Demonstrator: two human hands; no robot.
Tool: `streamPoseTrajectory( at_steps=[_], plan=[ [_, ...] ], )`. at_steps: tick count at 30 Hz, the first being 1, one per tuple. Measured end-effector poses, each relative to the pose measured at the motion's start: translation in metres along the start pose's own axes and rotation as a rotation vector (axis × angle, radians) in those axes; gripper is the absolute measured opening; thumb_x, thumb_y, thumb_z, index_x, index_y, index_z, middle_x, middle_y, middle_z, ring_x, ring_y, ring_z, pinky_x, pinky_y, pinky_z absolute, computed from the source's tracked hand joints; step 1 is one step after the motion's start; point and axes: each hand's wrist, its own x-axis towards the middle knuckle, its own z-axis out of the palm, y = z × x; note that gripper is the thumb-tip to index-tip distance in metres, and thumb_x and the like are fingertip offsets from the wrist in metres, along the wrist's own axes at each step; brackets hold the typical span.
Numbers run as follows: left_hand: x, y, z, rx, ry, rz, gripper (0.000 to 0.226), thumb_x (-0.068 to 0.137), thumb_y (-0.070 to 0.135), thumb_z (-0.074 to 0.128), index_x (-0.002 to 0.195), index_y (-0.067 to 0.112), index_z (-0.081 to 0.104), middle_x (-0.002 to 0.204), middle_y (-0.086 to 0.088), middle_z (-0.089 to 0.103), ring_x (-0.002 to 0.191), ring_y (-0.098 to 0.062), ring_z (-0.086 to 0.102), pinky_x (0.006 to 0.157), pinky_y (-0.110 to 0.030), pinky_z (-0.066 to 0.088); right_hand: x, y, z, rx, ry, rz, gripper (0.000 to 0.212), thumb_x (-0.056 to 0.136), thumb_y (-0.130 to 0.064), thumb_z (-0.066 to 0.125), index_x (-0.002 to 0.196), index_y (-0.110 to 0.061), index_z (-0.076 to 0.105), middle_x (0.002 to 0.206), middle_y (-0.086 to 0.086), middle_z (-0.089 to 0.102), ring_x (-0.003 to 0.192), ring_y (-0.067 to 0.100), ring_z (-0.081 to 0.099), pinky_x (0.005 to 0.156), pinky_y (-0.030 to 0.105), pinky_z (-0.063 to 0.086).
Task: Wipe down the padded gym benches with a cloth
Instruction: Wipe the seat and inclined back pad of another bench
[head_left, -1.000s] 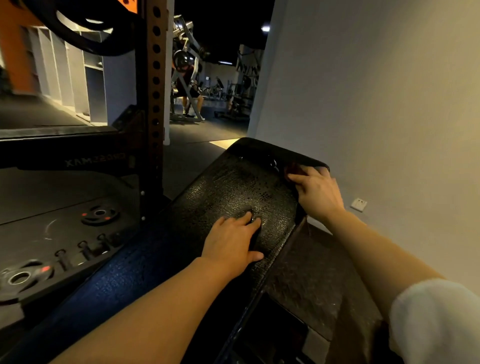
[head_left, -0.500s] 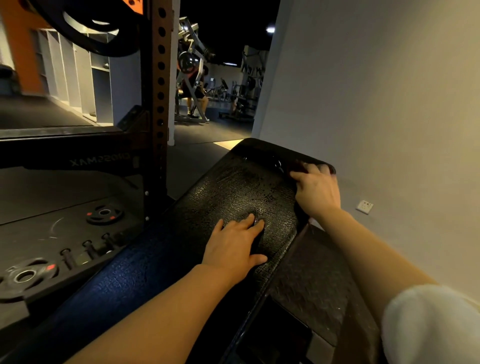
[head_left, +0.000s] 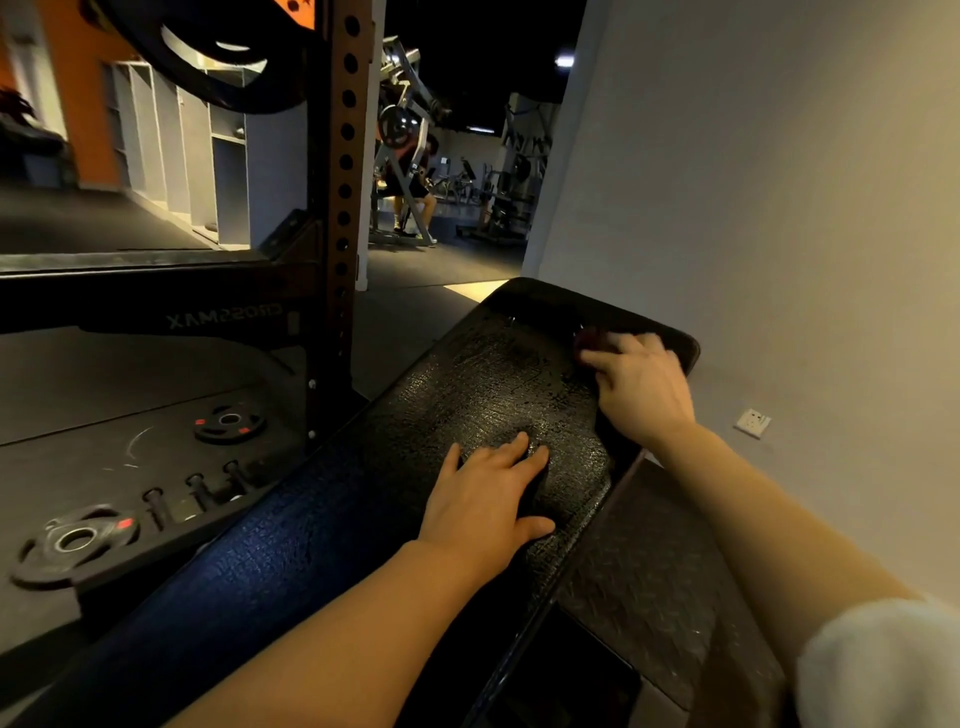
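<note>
A black padded bench with a cracked surface runs away from me, and its nearer part looks dark blue. My left hand lies flat on the middle of the pad with straight fingers. My right hand is at the pad's far right corner, its fingers curved over a dark red cloth. Only a small bunch of cloth shows past the fingertips, and the hand is blurred.
A pale wall with a socket runs close along the right. A perforated rack upright stands left of the bench. Weight plates lie on the floor at left. A metal step sits beside the bench at right. A person sits at a machine far back.
My right hand has slid a little to the left along the pad's far end with the cloth. My left hand has stayed in place on the pad.
</note>
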Motion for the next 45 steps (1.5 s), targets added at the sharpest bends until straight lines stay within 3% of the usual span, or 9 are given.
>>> streamPoseTrajectory(
  at_steps=[3,5,11,18,22,26,31,38,45],
  plan=[
    [0.0,0.0,0.002,0.005,0.005,-0.004,0.073,0.094,0.051,0.052,0.154,0.036,0.013,0.163,0.008,0.006,0.147,-0.016,0.016,0.12,-0.048,0.003,-0.032,-0.018,0.004,0.023,-0.019,-0.258,0.042,0.097,-0.026,0.049,0.139,-0.033,0.051,0.15,0.002,0.04,0.13,0.026,0.036,0.101,0.04,0.036],
    [0.0,0.0,0.003,0.01,0.013,-0.009,0.073,0.094,0.051,0.051,0.154,0.036,0.012,0.163,0.009,0.005,0.147,-0.015,0.016,0.121,-0.048,0.003,-0.033,-0.012,0.001,0.017,-0.042,-0.308,0.043,0.099,-0.03,0.046,0.141,-0.036,0.047,0.152,-0.002,0.037,0.133,0.024,0.033,0.101,0.038,0.034],
    [-0.003,-0.002,0.005,-0.002,0.008,-0.009,0.073,0.095,0.053,0.048,0.154,0.037,0.008,0.163,0.011,0.002,0.147,-0.01,0.012,0.12,-0.047,-0.002,0.026,0.007,0.0,0.047,-0.05,0.069,0.041,0.101,-0.025,0.043,0.141,-0.025,0.049,0.157,0.01,0.028,0.144,0.032,0.017,0.113,0.049,0.021],
    [-0.003,-0.004,0.002,0.027,0.008,0.015,0.073,0.094,0.055,0.047,0.154,0.038,0.008,0.163,0.012,0.002,0.146,-0.009,0.012,0.121,-0.049,-0.002,0.004,-0.007,0.008,0.068,-0.089,-0.271,0.042,0.101,-0.027,0.045,0.143,-0.03,0.046,0.158,0.003,0.027,0.145,0.026,0.021,0.115,0.04,0.022],
    [-0.007,-0.012,-0.005,0.05,0.014,0.059,0.076,0.092,0.056,0.05,0.154,0.036,0.009,0.162,0.011,0.004,0.148,-0.007,0.006,0.121,-0.046,-0.003,0.036,0.005,0.009,0.113,-0.076,-0.049,0.041,0.102,-0.024,0.042,0.143,-0.026,0.046,0.158,0.008,0.025,0.147,0.03,0.014,0.118,0.043,0.021],
    [-0.01,-0.05,-0.018,-0.039,0.038,0.027,0.081,0.089,0.057,0.055,0.154,0.033,0.012,0.162,0.014,0.002,0.148,-0.003,-0.002,0.117,-0.024,0.004,0.063,-0.013,0.008,0.126,-0.102,0.062,0.043,0.102,-0.022,0.041,0.145,-0.019,0.043,0.158,0.009,0.021,0.146,0.032,0.013,0.118,0.044,0.018],
    [0.025,-0.074,-0.037,-0.13,0.074,-0.068,0.082,0.089,0.052,0.058,0.154,0.026,0.016,0.162,0.007,0.008,0.148,-0.008,0.008,0.119,-0.029,0.017,0.055,-0.035,0.021,0.17,-0.151,-0.13,0.042,0.102,-0.027,0.042,0.144,-0.029,0.043,0.161,0.005,0.019,0.148,0.029,0.012,0.118,0.044,0.018],
    [0.035,-0.097,-0.029,-0.102,-0.107,-0.145,0.092,0.088,0.052,0.061,0.155,0.027,0.002,0.163,0.002,-0.005,0.15,-0.014,0.0,0.119,-0.031,0.015,0.081,-0.049,0.03,0.147,-0.103,-0.031,0.045,0.102,-0.024,0.042,0.147,-0.024,0.039,0.162,0.007,0.012,0.149,0.028,0.004,0.118,0.044,0.019],
    [0.03,-0.097,-0.029,-0.081,-0.093,-0.151,0.088,0.09,0.054,0.056,0.154,0.031,0.001,0.162,0.005,-0.008,0.149,-0.011,-0.001,0.118,-0.032,0.018,0.06,-0.037,0.025,0.147,-0.156,-0.291,0.044,0.102,-0.028,0.043,0.145,-0.034,0.041,0.161,-0.002,0.018,0.149,0.02,0.004,0.12,0.041,0.004]
  ],
)
